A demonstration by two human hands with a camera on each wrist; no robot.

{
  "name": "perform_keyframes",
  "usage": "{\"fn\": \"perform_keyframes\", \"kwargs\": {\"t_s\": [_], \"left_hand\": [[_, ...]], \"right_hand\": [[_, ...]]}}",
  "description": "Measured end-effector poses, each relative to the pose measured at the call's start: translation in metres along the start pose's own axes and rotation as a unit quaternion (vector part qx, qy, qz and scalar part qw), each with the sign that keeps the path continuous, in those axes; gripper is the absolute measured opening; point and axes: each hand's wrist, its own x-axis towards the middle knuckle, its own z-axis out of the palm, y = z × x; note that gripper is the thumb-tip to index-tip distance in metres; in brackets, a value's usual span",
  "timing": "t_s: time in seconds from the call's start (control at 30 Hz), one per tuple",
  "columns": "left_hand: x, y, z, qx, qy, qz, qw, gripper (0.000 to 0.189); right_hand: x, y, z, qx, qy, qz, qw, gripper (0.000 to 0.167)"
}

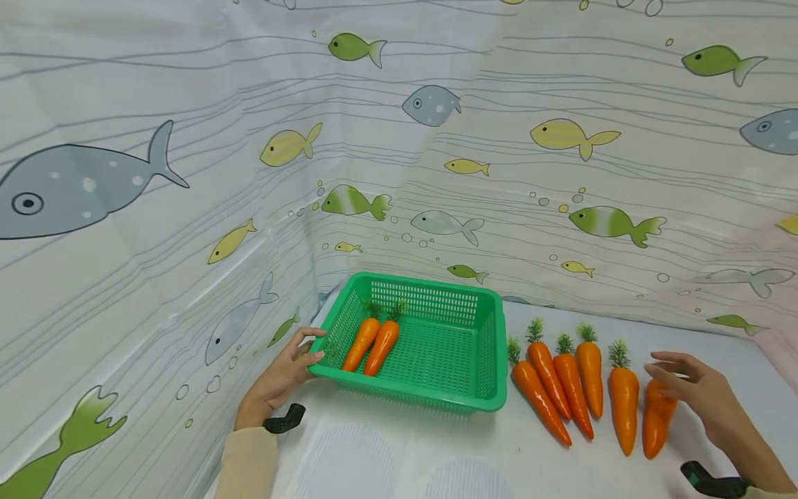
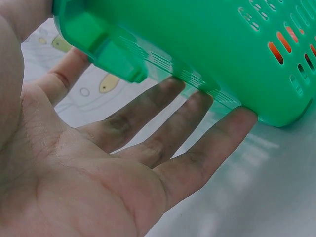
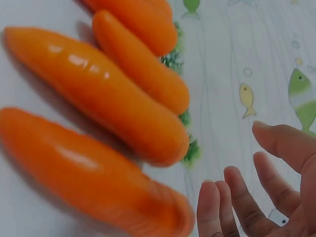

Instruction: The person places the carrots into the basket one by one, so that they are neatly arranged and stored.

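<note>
A green plastic basket (image 1: 430, 400) stands on the white table with two orange carrots (image 1: 382, 348) inside, near its left end. My left hand (image 1: 283, 371) holds the basket's left end; the thumb reaches over the rim, while the other fingers (image 2: 197, 163) touch the outer wall from below. My right hand (image 1: 701, 391) hovers over the top end of the rightmost carrot (image 1: 656, 423), hiding its leaves in the head view. In the right wrist view, the right fingers (image 3: 245, 202) are loosely bent beside that carrot's thick end (image 3: 168, 212), with nothing between them and the thumb.
To the right of the basket, several more carrots (image 1: 623, 409) with green leafy tops lie in a row, tips toward me. A fish-patterned sheet (image 1: 517, 229) rises behind the table, and another side of it (image 1: 156, 277) rises close by my left arm.
</note>
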Motion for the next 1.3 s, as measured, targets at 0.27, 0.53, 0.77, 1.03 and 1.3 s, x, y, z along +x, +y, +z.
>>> {"fn": "perform_keyframes", "kwargs": {"t_s": [0.27,0.53,0.77,1.03,1.3], "left_hand": [[0.000,0.001,0.001,-0.009,0.001,-0.002,1.0000,0.052],[0.002,-0.002,0.000,-0.015,-0.002,0.004,0.9999,0.051],[0.001,-0.006,-0.001,-0.015,-0.001,0.003,0.9999,0.048],[0.001,-0.002,0.001,-0.012,0.001,0.005,0.9999,0.049],[0.001,-0.004,-0.001,-0.009,-0.004,0.007,0.9999,0.049]], "right_hand": [[0.007,0.024,-0.001,0.000,0.039,0.040,0.9984,0.079],[0.011,0.036,-0.002,0.024,0.031,0.103,0.9939,0.084],[0.013,0.042,-0.003,0.005,-0.062,0.109,0.9921,0.099],[0.018,0.041,-0.002,-0.003,-0.100,0.093,0.9907,0.096],[0.021,0.039,0.002,-0.008,-0.118,0.093,0.9886,0.096]]}}
